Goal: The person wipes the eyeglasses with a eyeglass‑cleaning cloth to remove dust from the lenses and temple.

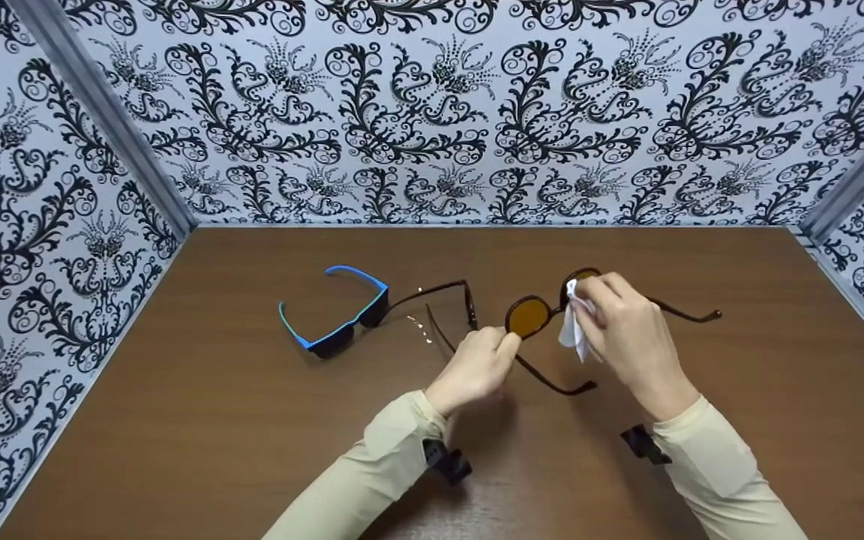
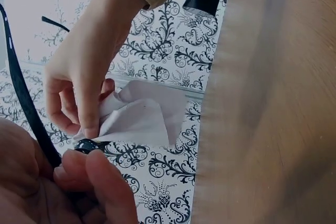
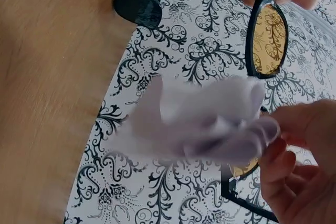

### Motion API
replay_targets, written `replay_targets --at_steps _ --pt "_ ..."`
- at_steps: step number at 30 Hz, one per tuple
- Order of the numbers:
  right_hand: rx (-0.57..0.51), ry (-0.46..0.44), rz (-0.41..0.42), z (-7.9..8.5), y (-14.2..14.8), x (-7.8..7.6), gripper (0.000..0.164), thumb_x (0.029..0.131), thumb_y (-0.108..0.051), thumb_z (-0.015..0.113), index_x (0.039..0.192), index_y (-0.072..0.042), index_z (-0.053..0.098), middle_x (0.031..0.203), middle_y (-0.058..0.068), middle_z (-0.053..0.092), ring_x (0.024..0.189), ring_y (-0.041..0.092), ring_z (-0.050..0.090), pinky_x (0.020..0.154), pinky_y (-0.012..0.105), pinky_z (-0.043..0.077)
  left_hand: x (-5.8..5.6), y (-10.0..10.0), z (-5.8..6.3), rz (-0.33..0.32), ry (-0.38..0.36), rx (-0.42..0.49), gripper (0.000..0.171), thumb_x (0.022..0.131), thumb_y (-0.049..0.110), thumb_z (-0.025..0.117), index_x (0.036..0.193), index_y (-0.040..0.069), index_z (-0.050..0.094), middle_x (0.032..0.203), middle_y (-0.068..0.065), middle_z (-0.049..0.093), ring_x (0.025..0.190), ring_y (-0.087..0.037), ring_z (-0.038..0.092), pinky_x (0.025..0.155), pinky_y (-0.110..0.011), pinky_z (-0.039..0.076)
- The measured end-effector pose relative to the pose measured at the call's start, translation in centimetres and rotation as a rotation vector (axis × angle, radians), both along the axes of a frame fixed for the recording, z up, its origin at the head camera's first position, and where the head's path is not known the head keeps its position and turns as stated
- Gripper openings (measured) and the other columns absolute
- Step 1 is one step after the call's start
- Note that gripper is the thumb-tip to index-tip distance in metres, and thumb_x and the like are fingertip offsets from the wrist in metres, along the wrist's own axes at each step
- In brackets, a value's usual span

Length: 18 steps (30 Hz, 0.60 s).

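Observation:
My left hand [image 1: 477,367] pinches a dark-framed pair of sunglasses [image 1: 528,318] by one outer corner, near the hinge. Their round lenses are amber, and both temples stand unfolded towards the right. In my right hand [image 1: 631,334] is a thin white cloth [image 1: 573,334], gripped between thumb and fingers at the other lens. Cloth and fingers hide most of that lens in the head view. From the right wrist, the bare amber lens [image 3: 270,40] shows whole, while the loose cloth [image 3: 194,114] hangs across the other one. The left wrist view shows the cloth [image 2: 142,114] fanned out below the right fingertips.
On the brown table [image 1: 252,435], blue-framed sunglasses [image 1: 332,341] with dark lenses lie to the left. Beside them are dark glasses [image 1: 469,304], partly behind my left hand. Small shiny flecks [image 1: 418,324] lie between. Patterned walls [image 1: 447,112] enclose the back and sides.

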State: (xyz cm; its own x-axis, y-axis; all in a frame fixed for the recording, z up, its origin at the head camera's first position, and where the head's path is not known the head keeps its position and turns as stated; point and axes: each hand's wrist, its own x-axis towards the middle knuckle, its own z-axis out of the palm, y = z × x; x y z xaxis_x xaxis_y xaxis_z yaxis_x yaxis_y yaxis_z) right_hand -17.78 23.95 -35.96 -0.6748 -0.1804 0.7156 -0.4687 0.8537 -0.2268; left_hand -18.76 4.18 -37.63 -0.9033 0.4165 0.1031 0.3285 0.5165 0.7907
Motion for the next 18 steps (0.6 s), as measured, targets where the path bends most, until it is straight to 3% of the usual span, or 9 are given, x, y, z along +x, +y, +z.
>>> replay_targets --at_steps 7,11,13,16,18 --pt "-0.027 -0.018 -0.159 -0.49 -0.21 0.49 0.010 0.085 0.000 0.068 0.087 0.005 0.060 0.080 0.020 0.059 0.059 0.040 0.061 0.052 0.053 0.052 -0.14 -0.43 -0.04 -0.025 0.047 0.000 0.033 0.095 0.011 0.040 0.063 0.014 0.039 0.057 0.005 0.035 0.051 -0.010 0.033 0.051 -0.024 0.031" --pt "-0.081 -0.011 -0.139 -0.51 -0.26 0.29 0.009 0.085 0.001 0.068 0.089 0.005 0.061 0.082 0.020 0.060 0.064 0.036 0.063 0.054 0.049 0.054 -0.23 -0.63 -0.07 -0.020 0.009 0.011 0.029 0.096 0.010 0.040 0.068 0.012 0.044 0.062 0.004 0.041 0.058 -0.012 0.041 0.058 -0.026 0.037" --pt "-0.116 -0.005 -0.092 -0.47 -0.17 0.22 0.010 0.082 0.003 0.071 0.089 0.005 0.063 0.082 0.018 0.061 0.064 0.030 0.064 0.054 0.042 0.055 -0.25 -0.69 -0.09 -0.020 -0.090 0.093 0.026 0.097 0.010 0.040 0.072 0.010 0.047 0.063 0.002 0.044 0.056 -0.012 0.043 0.056 -0.027 0.040" --pt "-0.153 0.003 -0.007 -0.55 -0.05 0.24 0.014 0.078 0.007 0.073 0.089 0.002 0.064 0.079 0.012 0.062 0.060 0.020 0.062 0.052 0.026 0.052 -0.28 -0.74 -0.16 -0.019 -0.277 0.302 0.023 0.098 0.007 0.040 0.077 0.006 0.049 0.063 -0.001 0.045 0.050 -0.012 0.044 0.051 -0.026 0.043" --pt "-0.171 0.007 0.040 -0.73 0.00 0.32 0.016 0.077 0.009 0.073 0.088 0.001 0.065 0.077 0.009 0.062 0.057 0.016 0.060 0.052 0.017 0.047 -0.27 -0.79 -0.25 -0.013 -0.363 0.432 0.021 0.099 0.005 0.040 0.081 0.003 0.050 0.062 -0.002 0.045 0.047 -0.012 0.045 0.048 -0.026 0.045"
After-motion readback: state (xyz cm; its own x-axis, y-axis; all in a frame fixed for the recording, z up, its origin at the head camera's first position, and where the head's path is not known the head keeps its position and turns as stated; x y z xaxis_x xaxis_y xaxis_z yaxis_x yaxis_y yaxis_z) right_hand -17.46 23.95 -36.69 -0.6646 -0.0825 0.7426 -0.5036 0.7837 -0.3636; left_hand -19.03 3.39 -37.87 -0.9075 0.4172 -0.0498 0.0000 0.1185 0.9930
